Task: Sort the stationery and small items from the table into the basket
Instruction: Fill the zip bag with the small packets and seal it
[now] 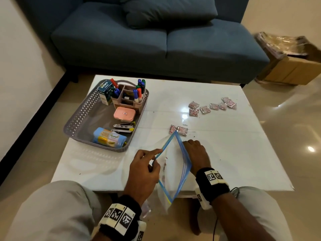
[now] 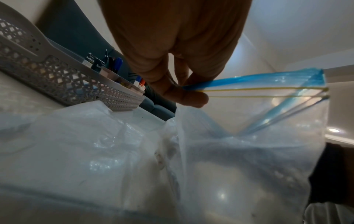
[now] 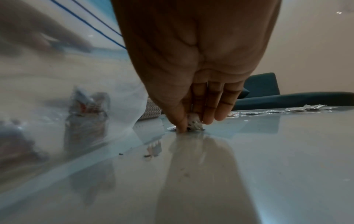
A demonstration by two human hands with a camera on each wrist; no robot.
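Observation:
A clear zip bag [image 1: 173, 167] with a blue rim stands open at the table's near edge. My left hand [image 1: 147, 164] pinches its left rim [image 2: 191, 89] between thumb and fingers. Just right of the bag mouth, my right hand [image 1: 194, 150] is down on the table [image 1: 225, 153]. In the right wrist view its thumb and fingers [image 3: 194, 123] pinch a small silver sachet [image 3: 197, 127] against the tabletop. Two red-and-silver sachets [image 1: 178, 130] lie beyond the bag mouth, and several more [image 1: 213, 106] lie farther right. A few sachets [image 3: 88, 104] show through the bag wall.
The grey lattice basket [image 1: 76, 122] sits at the table's left with a marker organiser [image 1: 128, 94], a pink case [image 1: 124, 113], staplers [image 1: 124, 127] and a blue pack [image 1: 109, 140]. A blue sofa [image 1: 156, 40] stands behind the table and a cardboard box [image 1: 291, 63] is on the floor at right.

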